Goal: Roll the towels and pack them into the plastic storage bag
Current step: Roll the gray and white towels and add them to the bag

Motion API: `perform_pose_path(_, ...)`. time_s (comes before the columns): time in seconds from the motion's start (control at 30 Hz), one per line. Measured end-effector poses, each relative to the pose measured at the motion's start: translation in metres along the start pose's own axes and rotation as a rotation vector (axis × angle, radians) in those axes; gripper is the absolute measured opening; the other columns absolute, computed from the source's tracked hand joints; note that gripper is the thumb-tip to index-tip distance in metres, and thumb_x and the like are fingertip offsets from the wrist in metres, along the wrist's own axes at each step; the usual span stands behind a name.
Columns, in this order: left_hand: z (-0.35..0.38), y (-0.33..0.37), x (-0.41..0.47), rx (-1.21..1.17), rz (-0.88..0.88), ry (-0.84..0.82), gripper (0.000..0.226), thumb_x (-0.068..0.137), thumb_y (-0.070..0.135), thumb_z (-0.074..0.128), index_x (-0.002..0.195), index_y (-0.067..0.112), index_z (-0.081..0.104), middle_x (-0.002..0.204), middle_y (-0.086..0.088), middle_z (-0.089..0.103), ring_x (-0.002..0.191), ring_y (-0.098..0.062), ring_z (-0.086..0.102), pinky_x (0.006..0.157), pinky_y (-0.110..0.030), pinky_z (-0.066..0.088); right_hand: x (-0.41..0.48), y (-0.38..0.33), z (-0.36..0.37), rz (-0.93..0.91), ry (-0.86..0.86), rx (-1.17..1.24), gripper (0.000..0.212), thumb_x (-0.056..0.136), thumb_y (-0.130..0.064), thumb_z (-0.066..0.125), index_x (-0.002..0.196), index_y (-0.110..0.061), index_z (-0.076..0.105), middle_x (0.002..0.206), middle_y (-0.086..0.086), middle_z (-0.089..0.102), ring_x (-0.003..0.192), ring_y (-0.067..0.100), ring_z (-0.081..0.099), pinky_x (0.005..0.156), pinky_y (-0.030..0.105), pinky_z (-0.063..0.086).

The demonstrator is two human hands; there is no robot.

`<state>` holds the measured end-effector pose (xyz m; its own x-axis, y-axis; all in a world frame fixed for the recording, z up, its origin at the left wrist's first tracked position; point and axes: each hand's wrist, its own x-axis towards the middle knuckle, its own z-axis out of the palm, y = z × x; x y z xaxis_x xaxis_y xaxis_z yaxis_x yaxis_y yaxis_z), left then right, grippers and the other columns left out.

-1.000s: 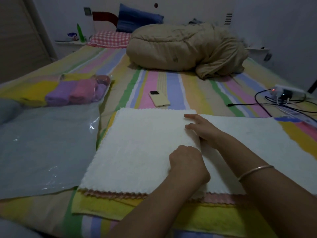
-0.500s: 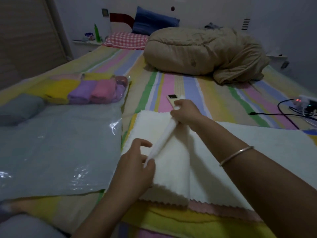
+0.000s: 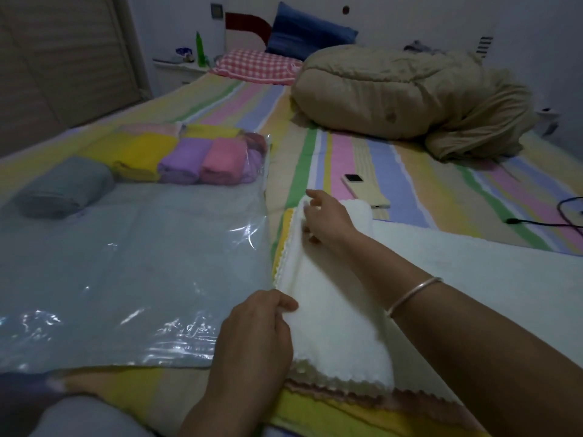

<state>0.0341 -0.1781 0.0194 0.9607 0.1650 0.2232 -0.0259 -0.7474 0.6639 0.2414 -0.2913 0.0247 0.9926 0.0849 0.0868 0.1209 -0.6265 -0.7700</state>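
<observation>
Towel (image 3: pixel 334 316) leftward, in left grip (image 3: pixel 255 335)

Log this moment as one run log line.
step: folding white towel | left hand: grips near end | right hand: grips far end | plastic storage bag: flat on bed, rolled towels inside
</observation>
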Motion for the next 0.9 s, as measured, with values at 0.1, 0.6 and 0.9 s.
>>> perform_pose_path(0.1,-0.003,0.003,-0.004,0.016,-0.015,-0.011,0.027,0.088,0.011,0.051,0.098,0.032,0.065,0.1,0.013,0.063,0.091,-0.016,0.06,0.085,-0.031,0.045,-0.007,0.009,-0.017,-0.146,0.103,-0.128,0.043,0.094,-0.011,0.042,0.135,-0.021,0.051,0.138,0.003,0.051,0.124,0.023,0.049,0.101,0.034,0.04)
perform_pose_path(0.6,0.029,-0.007,0.057,0.466,0.439,-0.45,0.083,0.08,0.058,-0.006,0.153,0.022,0.004,0.162,0.001,0.0,0.148,-0.01,0.0,0.121,-0.032,0.003,-0.124,0.072,-0.072,-0.476,0.09,-0.506,0.057,0.079,-0.006,0.042,0.135,-0.017,0.051,0.146,0.007,0.044,0.137,0.028,0.037,0.114,0.048,0.027)
perform_pose_path(0.9,0.02,0.008,0.037,-0.021,0.369,-0.259,0.055,0.091,0.052,0.029,0.136,0.028,0.048,0.136,0.009,0.054,0.125,-0.008,0.047,0.11,-0.031,0.031,-0.187,0.078,-0.087,-0.9,-0.051,-0.57,0.047,0.091,-0.034,0.057,0.135,-0.016,0.053,0.145,0.002,0.046,0.139,0.019,0.037,0.113,0.043,0.031)
